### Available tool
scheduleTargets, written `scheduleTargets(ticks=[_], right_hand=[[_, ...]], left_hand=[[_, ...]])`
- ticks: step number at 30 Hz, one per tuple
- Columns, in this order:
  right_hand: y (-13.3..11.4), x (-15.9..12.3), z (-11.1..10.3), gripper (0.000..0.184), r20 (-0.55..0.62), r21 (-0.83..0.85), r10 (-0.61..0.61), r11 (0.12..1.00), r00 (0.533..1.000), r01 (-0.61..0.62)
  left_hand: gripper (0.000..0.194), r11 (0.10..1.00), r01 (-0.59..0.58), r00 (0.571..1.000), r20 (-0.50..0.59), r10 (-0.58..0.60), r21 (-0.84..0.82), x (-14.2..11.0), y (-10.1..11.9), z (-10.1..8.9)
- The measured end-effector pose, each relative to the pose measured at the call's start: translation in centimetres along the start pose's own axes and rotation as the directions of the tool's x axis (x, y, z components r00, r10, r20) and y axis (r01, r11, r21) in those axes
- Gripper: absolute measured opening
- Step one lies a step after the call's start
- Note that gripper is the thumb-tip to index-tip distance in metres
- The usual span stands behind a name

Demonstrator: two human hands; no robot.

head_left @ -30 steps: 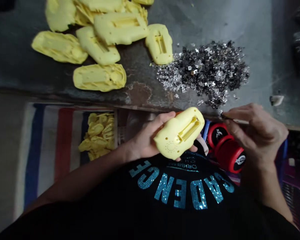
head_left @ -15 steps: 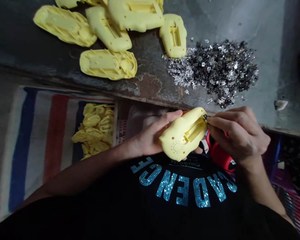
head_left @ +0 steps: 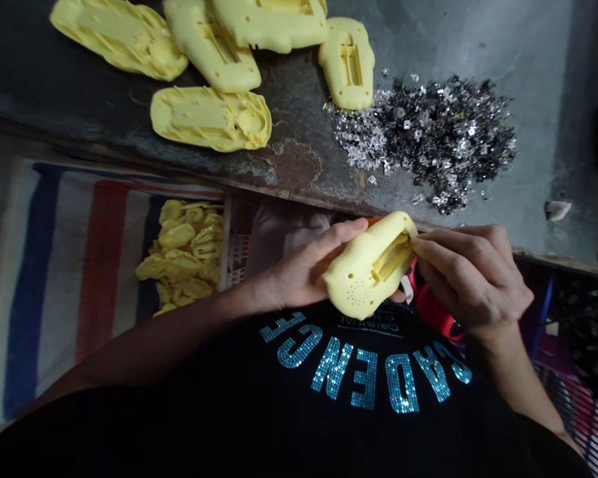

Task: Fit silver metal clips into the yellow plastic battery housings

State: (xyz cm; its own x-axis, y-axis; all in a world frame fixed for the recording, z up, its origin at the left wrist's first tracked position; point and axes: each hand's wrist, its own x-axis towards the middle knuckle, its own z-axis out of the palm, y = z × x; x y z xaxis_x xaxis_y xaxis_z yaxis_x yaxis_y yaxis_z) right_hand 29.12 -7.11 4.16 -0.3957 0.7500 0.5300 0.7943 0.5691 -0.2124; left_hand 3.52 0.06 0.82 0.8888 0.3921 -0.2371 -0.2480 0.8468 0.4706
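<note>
My left hand (head_left: pixel 311 265) is wrapped round a yellow plastic shell (head_left: pixel 361 292), its slotted face turned up, with a long battery-type recess, screw holes and a ring of small holes. At the recess's upper right end, my right hand (head_left: pixel 471 272) pinches a small metal clip (head_left: pixel 407 239), mostly hidden by the fingertips and the recess wall. Just beyond both hands, a heap of small shiny metal clips (head_left: pixel 448 139) lies on the grey worktable (head_left: pixel 538 133).
Several yellow shells (head_left: pixel 212 119) lie at the table's upper left, some overlapping. Below the table edge, more yellow shells (head_left: pixel 184 252) fill a container beside a striped sheet (head_left: pixel 99 265). Red round objects (head_left: pixel 436 309) sit under my right hand. A small whitish lump (head_left: pixel 558 210) rests near the table's edge.
My right hand has come left from beside the heap to the held shell, carrying the clip to the end of the recess. The clip now sits lower, between fingertips and recess wall.
</note>
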Motion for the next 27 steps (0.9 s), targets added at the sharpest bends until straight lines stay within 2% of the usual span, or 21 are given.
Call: scheduleTargets(ticks=[4,8,11,17,24,27], right_hand=[[-0.4,-0.2,0.4,0.049,-0.053,-0.017,0.039,0.999,0.998,-0.04],[-0.9,-0.4,0.9,0.041,-0.084,-0.042,0.016,0.999,0.996,-0.019],[-1.2,-0.4,1.3,0.042,-0.093,-0.02,0.035,0.999,0.995,-0.037],[-1.0,-0.1,1.3,0.042,-0.139,0.109,0.186,0.979,0.973,-0.171],[-0.6,-0.5,1.5,0.051,-0.119,-0.063,0.047,0.997,0.992,-0.054],[-0.7,-0.6,1.3,0.053,-0.115,-0.113,0.031,0.993,0.993,-0.044]], left_hand=[[0.081,1.0,0.019,0.998,-0.051,-0.019,-0.016,-0.3,0.0,0.1],[0.078,1.0,-0.009,0.997,-0.073,0.007,-0.026,-0.3,0.0,0.2],[0.078,1.0,-0.011,0.999,-0.049,0.01,-0.018,-0.3,0.0,0.1],[0.088,0.999,-0.045,0.999,0.021,0.045,-0.012,-0.4,-0.2,-0.1],[0.082,0.999,-0.048,0.999,0.01,0.047,0.011,-0.6,-0.3,-0.1],[0.086,0.997,-0.074,0.997,-0.024,0.074,0.007,-0.6,-0.5,-0.1]])
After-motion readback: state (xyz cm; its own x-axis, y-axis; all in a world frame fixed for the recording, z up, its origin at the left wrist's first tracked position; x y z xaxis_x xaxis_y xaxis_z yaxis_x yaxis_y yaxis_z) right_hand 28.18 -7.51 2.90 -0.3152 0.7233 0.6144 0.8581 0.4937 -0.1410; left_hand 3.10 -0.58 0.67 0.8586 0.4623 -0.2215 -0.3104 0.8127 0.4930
